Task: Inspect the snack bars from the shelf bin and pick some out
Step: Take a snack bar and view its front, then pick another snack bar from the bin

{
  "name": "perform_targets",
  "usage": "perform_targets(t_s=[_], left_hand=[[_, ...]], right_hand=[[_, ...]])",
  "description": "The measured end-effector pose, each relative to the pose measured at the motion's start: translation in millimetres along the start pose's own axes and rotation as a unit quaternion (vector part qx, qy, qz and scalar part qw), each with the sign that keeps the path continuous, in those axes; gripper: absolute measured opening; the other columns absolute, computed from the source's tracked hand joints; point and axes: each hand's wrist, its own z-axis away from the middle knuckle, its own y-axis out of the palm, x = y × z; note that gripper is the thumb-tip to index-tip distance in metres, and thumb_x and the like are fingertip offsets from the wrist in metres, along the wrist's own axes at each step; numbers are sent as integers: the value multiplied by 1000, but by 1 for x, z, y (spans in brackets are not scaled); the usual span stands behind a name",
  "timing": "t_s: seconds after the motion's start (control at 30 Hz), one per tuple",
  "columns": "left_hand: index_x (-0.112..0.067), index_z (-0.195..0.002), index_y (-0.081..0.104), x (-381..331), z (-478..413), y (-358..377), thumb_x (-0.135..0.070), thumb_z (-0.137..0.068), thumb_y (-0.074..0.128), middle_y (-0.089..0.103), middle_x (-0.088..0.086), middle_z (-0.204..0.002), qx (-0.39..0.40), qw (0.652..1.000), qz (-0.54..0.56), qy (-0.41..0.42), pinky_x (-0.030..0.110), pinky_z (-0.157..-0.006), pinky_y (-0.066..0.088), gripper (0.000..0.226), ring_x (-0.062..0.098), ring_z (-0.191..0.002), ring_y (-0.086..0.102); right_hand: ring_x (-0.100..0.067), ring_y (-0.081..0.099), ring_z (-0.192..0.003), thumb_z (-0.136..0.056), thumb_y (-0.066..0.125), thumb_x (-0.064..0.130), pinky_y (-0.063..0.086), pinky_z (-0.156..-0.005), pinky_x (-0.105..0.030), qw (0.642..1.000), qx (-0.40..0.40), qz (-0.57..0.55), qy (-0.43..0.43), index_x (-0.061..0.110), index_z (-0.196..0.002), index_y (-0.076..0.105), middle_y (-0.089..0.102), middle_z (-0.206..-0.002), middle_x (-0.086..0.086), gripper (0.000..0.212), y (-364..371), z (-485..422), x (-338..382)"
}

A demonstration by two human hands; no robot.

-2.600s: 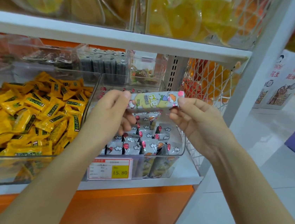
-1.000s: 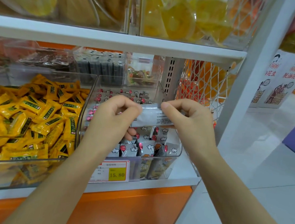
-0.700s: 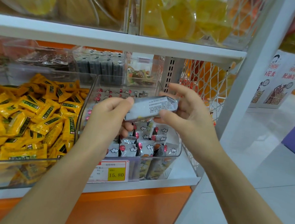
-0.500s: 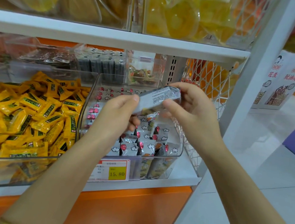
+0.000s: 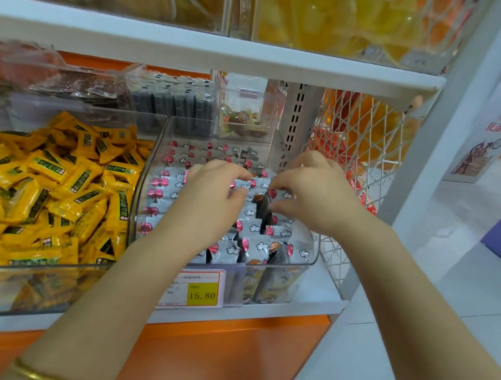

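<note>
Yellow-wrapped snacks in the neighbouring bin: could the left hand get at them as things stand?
Probably yes. The yellow-wrapped snacks lie heaped in an open-topped bin just left of the left hand, which is now down in the clear bin of snack bars; only that bin's side wall stands between.

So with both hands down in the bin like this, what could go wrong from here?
1. The snack bars stand packed on edge; lifting the dark one at the right hand could drag neighbours up or tip them.
2. The left hand hides what its fingers touch, so it might grab extra bars.
3. Both forearms cross the clear bin front rim; leaning there could shift it.
</note>
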Motion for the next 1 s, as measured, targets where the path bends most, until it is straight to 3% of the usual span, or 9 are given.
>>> perform_targets(t_s=[0.13, 0.27, 0.37, 0.47, 0.67, 0.73, 0.8, 0.87, 1.0], left_hand=[[-23, -122, 56, -1, 1, -3, -18, -95, 45, 50, -1, -127, 6, 1000, 17, -13, 25, -90, 29, 30, 19, -123, 37], [-23, -122, 56, -1, 2, -5, -19, -95, 45, 50, -1, -127, 13, 999, 28, -20, 31, -98, 31, 29, 19, -125, 36], [-23, -122, 56, 1, 2, -7, -20, -95, 46, 50, -2, -129, 11, 999, 35, -24, 32, -99, 32, 29, 20, -125, 37], [-24, -122, 57, 2, 1, -9, -20, -95, 46, 52, -3, -127, 3, 999, 37, -24, 32, -100, 32, 30, 19, -124, 39], [-24, -121, 57, 4, 2, -11, -20, -94, 47, 52, -1, -125, -4, 999, 31, -24, 30, -97, 31, 29, 19, -122, 39], [-24, -120, 58, 5, 3, -12, -20, -94, 47, 52, -1, -123, -11, 999, 32, -20, 26, -92, 29, 29, 18, -121, 40], [-24, -119, 58, 6, 4, -13, -20, -94, 47, 52, -2, -122, -22, 999, 35, -20, 24, -90, 28, 28, 17, -121, 40], [-23, -119, 59, 6, 5, -13, -19, -94, 48, 52, -3, -121, -37, 998, 43, -20, 19, -86, 27, 28, 13, -116, 42], [-20, -121, 57, 5, 7, -15, -15, -93, 49, 53, -3, -119, -63, 996, 69, -12, -2, -65, 29, 30, -4, -81, 46]], right_hand=[[-19, 16, -138, -96, 41, 29, 14, -110, -51, 993, 92, 63, -29, 31, -117, 63, 48, -134, 6, 31, 0, -6, 0], [-18, 19, -137, -95, 38, 20, 14, -110, -51, 993, 106, 56, -21, 27, -122, 60, 48, -137, 1, 36, -3, -10, -1], [-21, 41, -126, -95, 39, 11, 25, -110, -49, 1000, 29, 0, -5, 25, -124, 58, 57, -129, -3, 37, -9, -16, -3], [-26, 56, -112, -92, 42, 2, 45, -97, -45, 998, -51, -23, 5, 18, -120, 61, 64, -120, -7, 37, -12, -34, -1], [-25, 52, -107, -90, 58, 19, 38, -92, -42, 995, 52, 89, -11, 19, -109, 64, 63, -105, -1, 20, 3, -60, 16], [-24, 52, -104, -89, 60, 18, 36, -95, -43, 995, 46, 91, -2, 18, -99, 63, 57, -94, 0, 11, 2, -60, 16], [-24, 54, -99, -88, 61, 18, 39, -96, -45, 999, 7, 40, 15, 19, -88, 60, 54, -88, 1, 1, -5, -55, 13], [-24, 58, -93, -89, 59, 19, 46, -92, -46, 998, -61, -7, 32, 17, -90, 62, 59, -89, -1, 4, -12, -47, 7], [-25, 60, -81, -90, 56, 20, 51, -72, -43, 960, -252, -90, 82, 13, -87, 61, 64, -88, -5, 10, -17, -18, -5]])
